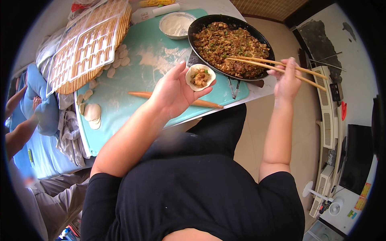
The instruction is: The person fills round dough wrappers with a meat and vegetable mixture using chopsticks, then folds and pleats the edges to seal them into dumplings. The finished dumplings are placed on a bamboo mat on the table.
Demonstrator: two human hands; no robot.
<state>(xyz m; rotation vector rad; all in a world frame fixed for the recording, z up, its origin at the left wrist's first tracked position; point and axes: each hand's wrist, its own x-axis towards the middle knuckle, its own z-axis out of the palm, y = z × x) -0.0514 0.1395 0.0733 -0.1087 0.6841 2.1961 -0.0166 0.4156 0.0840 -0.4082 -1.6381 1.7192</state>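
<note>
My left hand is palm up, with a round dumpling wrapper resting on its fingers. A small mound of filling sits in the middle of that wrapper. In my right hand is a pair of wooden chopsticks, their tips over the browned, crumbly filling mixture in a black pan. Below my left wrist, partly hidden by it, a tapered wooden rolling pin lies on the teal mat. Flat wrappers lie in a small overlapping pile at the left.
A metal bowl of flour stands beside the pan. At back left, a divided clear plastic tray rests on a round slatted board. More dough pieces lie beside it. Another person's arm shows at far left.
</note>
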